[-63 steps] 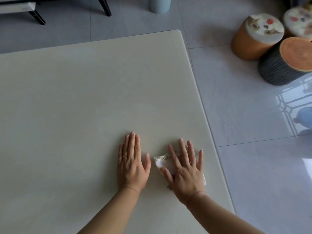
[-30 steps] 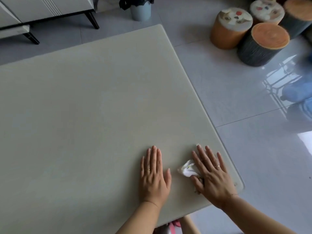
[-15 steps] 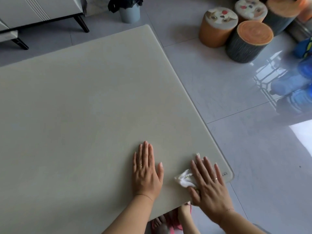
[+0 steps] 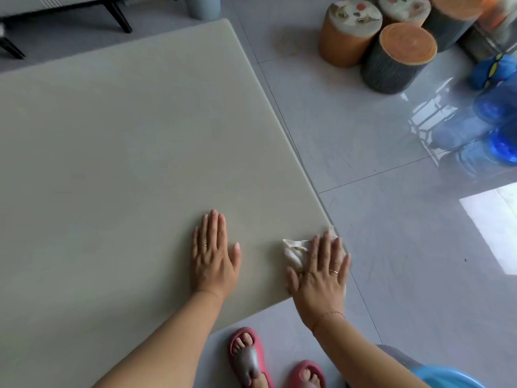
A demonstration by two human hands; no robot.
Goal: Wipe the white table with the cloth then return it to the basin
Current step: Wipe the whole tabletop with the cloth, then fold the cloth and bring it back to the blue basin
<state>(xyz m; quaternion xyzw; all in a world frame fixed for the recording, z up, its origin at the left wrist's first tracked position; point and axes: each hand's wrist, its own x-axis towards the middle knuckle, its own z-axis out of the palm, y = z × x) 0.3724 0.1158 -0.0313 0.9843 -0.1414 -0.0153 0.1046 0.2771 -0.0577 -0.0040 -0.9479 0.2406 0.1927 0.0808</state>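
The white table fills the left and middle of the view. A small white cloth lies at the table's near right corner. My right hand presses flat on the cloth with fingers spread, its outer fingers at the table's right edge. Most of the cloth is hidden under that palm. My left hand rests flat on the bare table a little to the left, fingers together, holding nothing. A blue basin shows partly at the bottom right corner.
Several round stools stand on the grey tiled floor at the upper right. Blue water bottles lie at the right edge. My feet in red slippers stand below the table's near edge. A bin and cabinet legs are beyond the table's far edge.
My right hand has slid the cloth rightward and toward me, to the table's near right corner. My left hand followed alongside. The view tilted down, revealing my feet and the basin.
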